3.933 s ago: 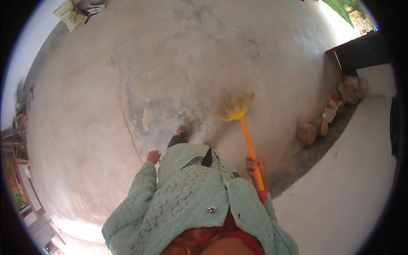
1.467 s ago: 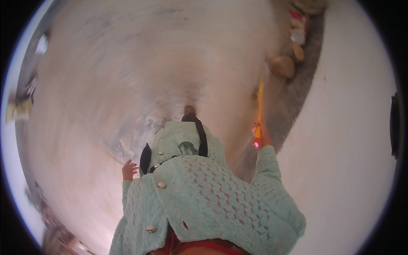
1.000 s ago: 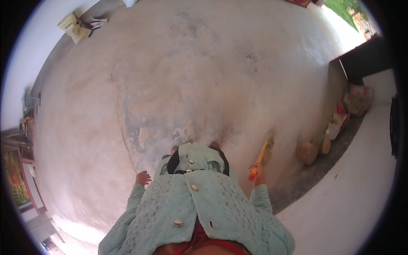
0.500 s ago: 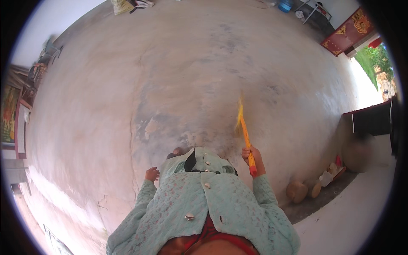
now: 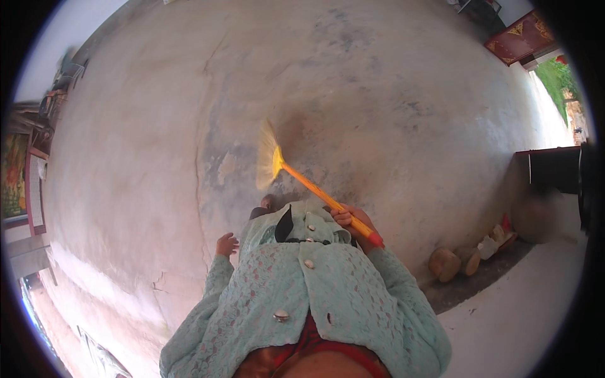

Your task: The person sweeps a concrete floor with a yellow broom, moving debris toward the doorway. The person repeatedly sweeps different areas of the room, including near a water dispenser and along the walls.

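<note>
My right hand [image 5: 350, 218] is wrapped round the orange handle of a broom [image 5: 309, 183], close to its red end. The handle slants up and left from my hand to a yellow collar, and the broom's pale, fan-shaped bristles [image 5: 267, 157] spread out beyond it, slightly blurred. They are over the concrete floor [image 5: 145, 145] in front of me; whether they touch it I cannot tell. At my left side hangs my left hand [image 5: 227, 244], holding nothing, with its fingers apart and a little curled.
To the right, round wooden pieces [image 5: 445, 264] and a white bag [image 5: 488, 247] lie by the wall. A dark cabinet-like piece [image 5: 554, 173] stands past them, near a bright doorway. A red panel with gold decoration [image 5: 520, 39] is at the far right. Assorted items line the left wall.
The broom has swung from pointing ahead on the right to pointing left, its bristles now spread in front of me. My right hand has moved left and slightly inward; the view has shifted a little.
</note>
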A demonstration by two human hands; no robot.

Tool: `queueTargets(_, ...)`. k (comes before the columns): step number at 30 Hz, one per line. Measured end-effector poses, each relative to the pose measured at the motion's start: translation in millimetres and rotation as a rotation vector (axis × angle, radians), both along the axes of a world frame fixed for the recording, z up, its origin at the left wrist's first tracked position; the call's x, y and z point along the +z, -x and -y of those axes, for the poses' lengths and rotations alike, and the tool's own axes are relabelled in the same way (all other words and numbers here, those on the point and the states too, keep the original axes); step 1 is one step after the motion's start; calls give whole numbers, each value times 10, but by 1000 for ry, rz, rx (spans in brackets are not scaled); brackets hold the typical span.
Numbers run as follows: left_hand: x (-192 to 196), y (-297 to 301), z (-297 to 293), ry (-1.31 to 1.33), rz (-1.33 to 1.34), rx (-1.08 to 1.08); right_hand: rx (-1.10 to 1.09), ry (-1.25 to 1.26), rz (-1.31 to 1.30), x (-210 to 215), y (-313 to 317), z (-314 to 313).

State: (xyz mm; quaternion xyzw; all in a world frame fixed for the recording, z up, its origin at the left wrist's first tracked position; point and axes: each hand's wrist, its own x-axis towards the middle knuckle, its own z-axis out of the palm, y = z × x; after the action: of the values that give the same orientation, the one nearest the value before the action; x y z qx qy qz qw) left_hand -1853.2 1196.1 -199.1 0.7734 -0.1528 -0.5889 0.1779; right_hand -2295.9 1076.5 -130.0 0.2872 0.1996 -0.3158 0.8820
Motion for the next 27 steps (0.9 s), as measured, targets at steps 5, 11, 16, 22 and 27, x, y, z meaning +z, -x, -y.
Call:
queueTargets(5, 305, 86, 183, 51, -45, 108, 32, -56, -103, -569, 85, 75)
queueTargets(11, 174, -48, -225, -6, 70, 35, 50, -14, -526, -504, 897, 455)
queueTargets(16, 108, -58, -267, -25, 72, 20, 150, 333, -1001, -329, 995, 700)
queueTargets(22, -13, -61, -374, -2, 17, 124, 103, 501, -1043, 143, 482, 732)
queueTargets(27, 76, 44, -374, 67, 193, -221, 95, 534, -583, 365, 22, 556)
